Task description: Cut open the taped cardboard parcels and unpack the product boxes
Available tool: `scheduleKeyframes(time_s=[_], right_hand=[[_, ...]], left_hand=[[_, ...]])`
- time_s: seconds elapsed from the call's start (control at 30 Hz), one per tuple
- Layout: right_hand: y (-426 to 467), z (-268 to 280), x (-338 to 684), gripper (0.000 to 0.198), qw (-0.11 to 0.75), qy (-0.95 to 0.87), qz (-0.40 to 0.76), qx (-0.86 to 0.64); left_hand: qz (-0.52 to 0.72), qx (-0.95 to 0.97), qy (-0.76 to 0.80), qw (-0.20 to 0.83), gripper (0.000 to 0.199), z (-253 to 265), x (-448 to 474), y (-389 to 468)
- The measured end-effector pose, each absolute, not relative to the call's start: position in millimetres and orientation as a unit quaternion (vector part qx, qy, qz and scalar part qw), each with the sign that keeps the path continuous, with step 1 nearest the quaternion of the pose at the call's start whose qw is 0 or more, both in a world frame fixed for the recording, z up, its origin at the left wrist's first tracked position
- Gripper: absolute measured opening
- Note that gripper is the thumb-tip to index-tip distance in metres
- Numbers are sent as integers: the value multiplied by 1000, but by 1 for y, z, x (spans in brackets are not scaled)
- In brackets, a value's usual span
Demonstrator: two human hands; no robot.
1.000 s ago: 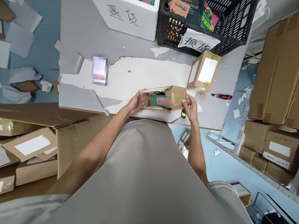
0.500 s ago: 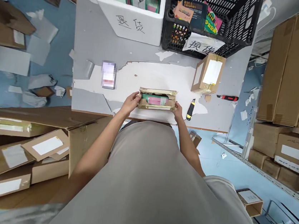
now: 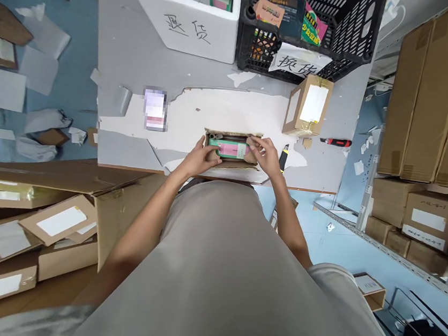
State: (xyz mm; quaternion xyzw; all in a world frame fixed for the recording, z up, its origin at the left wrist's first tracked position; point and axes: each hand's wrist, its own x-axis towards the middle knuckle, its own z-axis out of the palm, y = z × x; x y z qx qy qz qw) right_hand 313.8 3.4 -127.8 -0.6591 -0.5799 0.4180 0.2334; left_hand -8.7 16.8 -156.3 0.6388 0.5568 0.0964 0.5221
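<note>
A small opened cardboard box [image 3: 240, 165] lies at the front of the table, its long side across my body. Inside it shows a green and pink package [image 3: 229, 149]. My left hand [image 3: 201, 158] grips the box's left end, with the thumb over the near edge by the package. At the right end, my right hand [image 3: 265, 155] pinches a cardboard flap [image 3: 250, 154] between thumb and fingers. Just beyond the right hand lies a black and yellow utility knife [image 3: 284, 157], partly hidden by it.
A phone [image 3: 155, 109] lies to the left. Behind stand a white bin [image 3: 207, 31] of boxes and a black crate [image 3: 342, 49]. A taped carton [image 3: 308, 105] and a red and black knife [image 3: 336, 142] are at right. A large carton [image 3: 115, 215] of parcels stands left of me.
My right hand has moved from the box's right end up over its top, onto the flap. My left thumb has come over the near edge. More of the package shows.
</note>
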Motion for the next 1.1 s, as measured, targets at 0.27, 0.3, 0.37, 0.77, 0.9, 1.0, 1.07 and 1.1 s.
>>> scheduleKeyframes(time_s=[0.27, 0.3, 0.37, 0.77, 0.9, 1.0, 1.07, 1.1], right_hand=[[42, -124, 282, 87, 64, -665, 269, -694], [43, -125, 277, 93, 40, -672, 256, -694], [43, -127, 270, 98, 1, -681, 233, -694], [16, -105, 305, 89, 29, -648, 273, -710], [4, -104, 316, 73, 49, -613, 253, -747], [0, -98, 313, 55, 24, -640, 232, -732], [1, -92, 305, 46, -8, -682, 237, -692], [3, -88, 299, 44, -28, -702, 244, -669]], left_hand=[[99, 677, 565, 461, 48, -131, 0, -1], [104, 674, 575, 452, 41, -128, 0, -2], [131, 658, 600, 435, 26, -126, -5, -4], [200, 688, 618, 324, 27, -123, -26, -4], [184, 735, 576, 305, 34, -122, -26, 2], [166, 765, 531, 325, 41, -120, -21, 7], [146, 775, 501, 357, 39, -118, -15, 10], [134, 776, 491, 372, 38, -117, -12, 11]])
